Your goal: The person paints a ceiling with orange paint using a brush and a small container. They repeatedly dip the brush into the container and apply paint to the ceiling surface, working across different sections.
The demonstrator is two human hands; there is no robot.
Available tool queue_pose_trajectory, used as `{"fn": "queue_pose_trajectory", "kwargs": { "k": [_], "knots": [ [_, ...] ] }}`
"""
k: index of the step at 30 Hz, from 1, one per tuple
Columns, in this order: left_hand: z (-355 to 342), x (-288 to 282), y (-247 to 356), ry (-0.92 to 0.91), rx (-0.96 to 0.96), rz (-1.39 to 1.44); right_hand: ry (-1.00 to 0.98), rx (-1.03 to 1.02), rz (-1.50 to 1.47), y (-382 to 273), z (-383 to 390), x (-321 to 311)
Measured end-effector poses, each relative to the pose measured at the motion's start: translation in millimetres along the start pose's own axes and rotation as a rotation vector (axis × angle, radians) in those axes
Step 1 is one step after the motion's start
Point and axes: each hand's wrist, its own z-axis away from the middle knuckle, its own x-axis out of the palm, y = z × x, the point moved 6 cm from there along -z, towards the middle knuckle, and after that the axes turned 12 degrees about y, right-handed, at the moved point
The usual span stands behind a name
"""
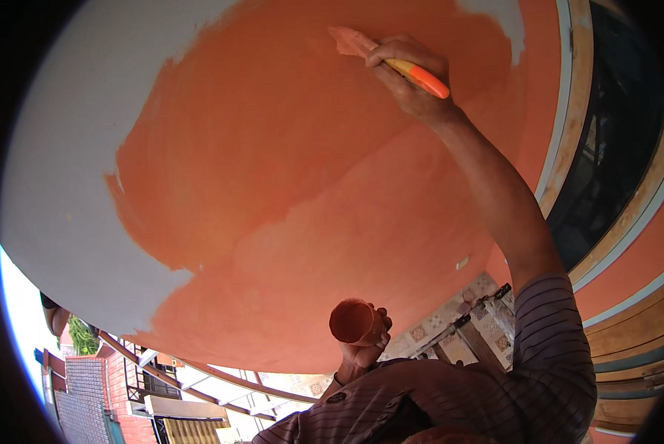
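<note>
Nearest, at the chest in a striped shirt (465, 392), the left hand (363, 351) grasps a cup (352, 323), fingers wrapped round its side and its mouth facing up; the inside is coated in orange-red paint, but how much is left in it I cannot tell. Farther out, the right arm reaches up and the right hand (424, 92) is closed round a brush (402, 66), its orange handle end pointing down to the right and its paint-loaded bristles (352, 42) toward the upper edge of the wall (73, 155), seemingly against it. Orange covers the wall's middle, darker above and lighter below, parted by a slanting line; bare pale patches remain along its left edge and near its upper right corner. The step in hand looks like brushing on the darker, perhaps wetter, coat. The next move probably calls for even strokes out to the ragged border, a steady upright cup, and care near the trim beside the window (606, 140), past the wall's right edge. Below the wall lies a patterned tile floor (421, 333); farthest, beyond its lower left corner, stands a red building (117, 381).
</note>
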Motion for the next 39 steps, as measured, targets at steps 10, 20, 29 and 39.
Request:
{"fn": "queue_pose_trajectory", "kwargs": {
  "k": [10,20,29,39],
  "knots": [
    [7.5,-8.1,17.7,0.037,0.091,0.054,0.395,0.266,0.343,77.0,-37.5,-106.0],
    [-5.6,-1.9,11.2,0.051,0.068,0.026,0.300,0.480,0.257,114.2,13.2,-145.6],
    [-10.8,-4.5,9.2,0.099,0.049,0.031,-0.144,0.142,0.161,32.9,37.1,-55.9],
    [-5.2,-4.7,13.0,0.061,0.081,-0.001,0.420,0.340,0.363,144.0,-34.2,-196.6]
  ]
}}
